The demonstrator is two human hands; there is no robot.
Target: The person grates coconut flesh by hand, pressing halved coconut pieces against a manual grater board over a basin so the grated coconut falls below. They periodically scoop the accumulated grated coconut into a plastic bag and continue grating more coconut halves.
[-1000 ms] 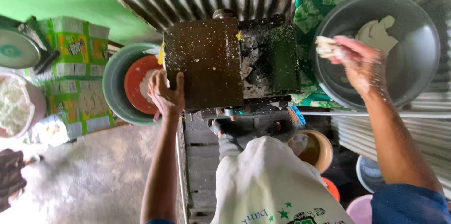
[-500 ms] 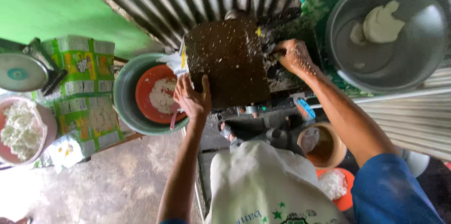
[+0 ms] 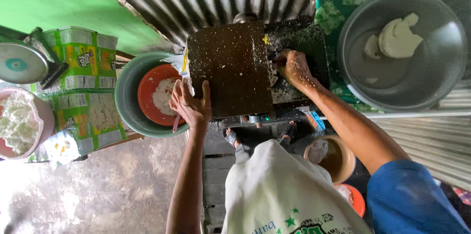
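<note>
White flecks cover the dark metal grater box [image 3: 230,67], which looks heavy and rigid. Left hand [image 3: 192,104], fingers spread, braces its edge; right hand [image 3: 293,67], fingers curled together, presses into the feed opening beside it.

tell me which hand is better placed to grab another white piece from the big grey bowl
Right, probably. The right hand is at the machine's opening, next to the grey bowl with the white pieces. The left hand rests on the machine's dark cover, farther away.
</note>
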